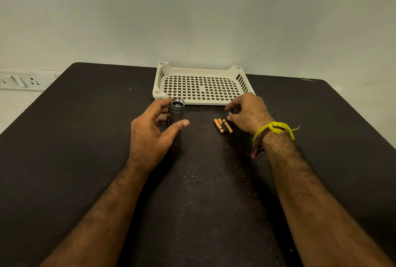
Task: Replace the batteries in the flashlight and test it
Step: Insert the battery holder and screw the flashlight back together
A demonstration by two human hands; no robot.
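A dark metal flashlight body (177, 112) stands upright on the black table (85, 138), its open end up. My left hand (152, 132) curls around it, thumb in front and fingers behind. Three copper-and-black batteries (223, 125) lie side by side on the table to the right. My right hand (249, 114) hovers just beyond them, fingertips pinched on a small round metal part, apparently the flashlight's cap (233, 112), mostly hidden by the fingers.
A cream perforated plastic tray (201, 69) sits against the wall at the table's far edge, just behind both hands. A wall socket strip (19, 81) is at the far left. Yellow and red threads circle my right wrist.
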